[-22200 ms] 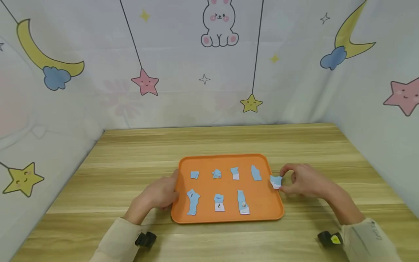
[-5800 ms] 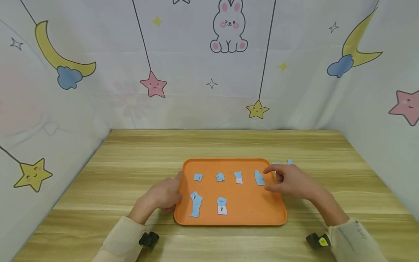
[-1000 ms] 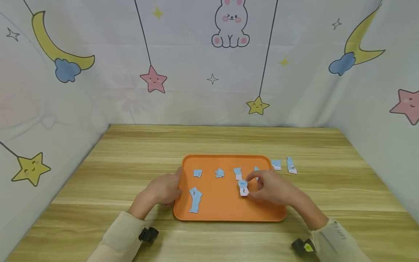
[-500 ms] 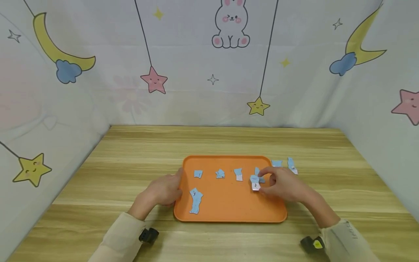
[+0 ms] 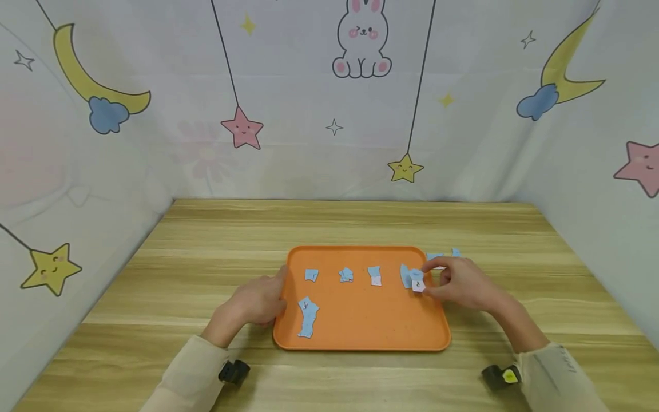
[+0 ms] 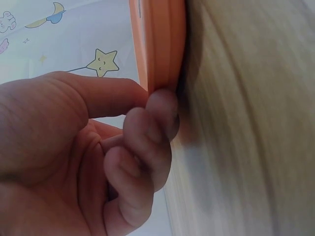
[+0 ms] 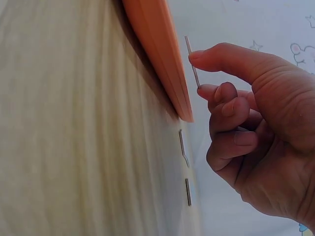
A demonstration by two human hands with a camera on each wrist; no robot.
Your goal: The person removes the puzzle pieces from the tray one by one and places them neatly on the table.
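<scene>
My left hand (image 5: 257,300) grips the left rim of the orange tray (image 5: 360,329); in the left wrist view its thumb and curled fingers meet at the tray's edge. Between thumb and forefinger, my right hand (image 5: 463,286) pinches a small blue-and-white puzzle piece (image 5: 418,284) with a dark figure on it. This piece is over the tray's right side and partly covers a plain blue puzzle piece (image 5: 404,276). The right wrist view shows the held piece (image 7: 188,44) edge-on, thin and flat, raised above the tray rim.
Several other pieces lie on the tray: a long blue one (image 5: 308,318) at front left, and a back row with a small blue one (image 5: 311,275), a jagged one (image 5: 346,276) and a blue-white one (image 5: 375,276). Two more pieces (image 5: 435,256) lie on the wooden table beyond the right hand.
Over the last second my right hand has carried the pinched piece rightward across the tray. Since the earliest frame, two other pieces have gone from tray and hand to the table. The left hand stays.
</scene>
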